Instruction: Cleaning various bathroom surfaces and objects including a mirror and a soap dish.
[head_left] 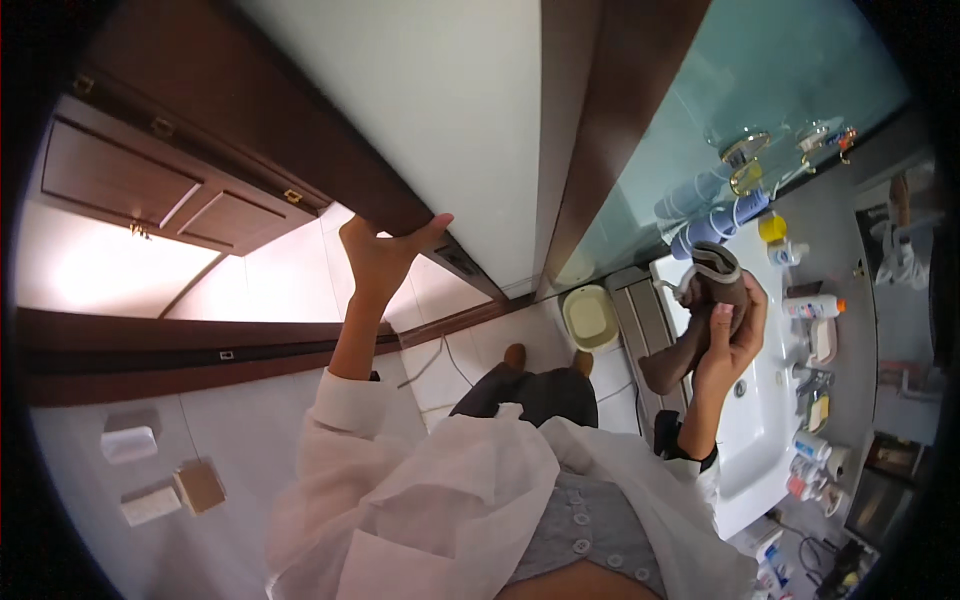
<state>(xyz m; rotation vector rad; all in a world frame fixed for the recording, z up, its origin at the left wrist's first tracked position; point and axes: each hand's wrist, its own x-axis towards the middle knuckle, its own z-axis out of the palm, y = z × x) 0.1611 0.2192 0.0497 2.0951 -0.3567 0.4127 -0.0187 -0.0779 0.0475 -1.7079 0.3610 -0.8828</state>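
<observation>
The left hand (385, 255) clasps the edge of the brown door (300, 130), near a metal latch plate (455, 260); its grip is closed around the wood, thumb on one side and fingers on the other, partly hidden. The right hand (738, 335) holds a brown pouch (690, 345) by the left side of the white sink (755, 460). This grip pinches the bunched cloth, with the thumb pressed on top, the pale-rimmed mouth turned away from the person and the longer end drooping beside the wrist. Blue cups (715, 228) are just beyond the pouch, and a yellow jar (771, 227) is near them. A white bottle (812, 306) with an orange cap is along the sink's right side. On the floor (490, 335), a pale yellow tub (590, 318) is near the feet (514, 357).
</observation>
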